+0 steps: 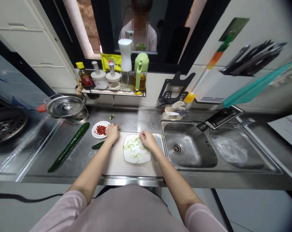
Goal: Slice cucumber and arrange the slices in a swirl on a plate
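- Fingers of the right hand [147,140] bunch above the squarish white plate [146,157]; whether they grip anything, I cannot tell.
- Left hand [113,132]: fingers curled at the saucer [94,130] of red bits [101,130], grip unclear.
- Cucumber slices [129,146] lie in swirls on the plate.

No lettering is legible; marks on the yellow pouch [106,60] and yellow-capped bottle [84,74], upper left of centre, blur.

There is room behind the board [115,170]. On its left, the dish [101,136] is in the way; the tap [220,119] leans over the sink [195,153].
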`<state>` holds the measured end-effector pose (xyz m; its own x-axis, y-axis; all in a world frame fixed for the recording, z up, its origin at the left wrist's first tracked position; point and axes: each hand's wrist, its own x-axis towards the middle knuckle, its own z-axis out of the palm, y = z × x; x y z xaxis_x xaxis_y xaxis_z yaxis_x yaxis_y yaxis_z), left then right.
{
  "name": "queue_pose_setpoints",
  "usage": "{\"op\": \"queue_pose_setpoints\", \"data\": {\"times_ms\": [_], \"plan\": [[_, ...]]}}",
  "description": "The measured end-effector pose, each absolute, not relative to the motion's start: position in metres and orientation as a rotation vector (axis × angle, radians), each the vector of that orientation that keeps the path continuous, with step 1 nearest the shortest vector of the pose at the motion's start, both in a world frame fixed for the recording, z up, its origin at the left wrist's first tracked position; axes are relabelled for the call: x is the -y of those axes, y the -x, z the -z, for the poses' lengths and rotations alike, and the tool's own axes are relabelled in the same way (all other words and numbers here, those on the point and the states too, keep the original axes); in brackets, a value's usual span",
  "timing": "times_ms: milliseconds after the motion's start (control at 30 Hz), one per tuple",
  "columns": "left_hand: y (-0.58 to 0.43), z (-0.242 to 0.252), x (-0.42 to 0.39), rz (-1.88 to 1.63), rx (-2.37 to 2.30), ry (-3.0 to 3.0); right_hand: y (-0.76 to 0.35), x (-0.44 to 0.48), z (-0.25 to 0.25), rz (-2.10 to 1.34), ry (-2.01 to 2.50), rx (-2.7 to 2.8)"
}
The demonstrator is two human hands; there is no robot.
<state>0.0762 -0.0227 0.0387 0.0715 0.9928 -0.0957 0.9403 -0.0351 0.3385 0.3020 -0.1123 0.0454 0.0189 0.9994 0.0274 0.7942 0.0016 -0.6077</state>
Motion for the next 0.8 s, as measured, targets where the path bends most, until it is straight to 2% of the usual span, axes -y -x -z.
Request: {"op": "queue_pose_setpoints", "data": {"times_ms": [100,333,800], "plan": [[-0.078,-0.034,0.027,-0.158,-1.919,-2.068,-0.301,0.111,-0.031,-0.605,1.918,1.848],[-0.103,-0.033,0.040,-0.207,-1.755,-2.117,-0.290,0.105,-0.013,-0.623,2.034,1.931],[-0.148,-0.017,0.062,-0.144,-1.529,-2.160,-0.283,0.099,-0.009,-0.620,2.126,2.064]]}}
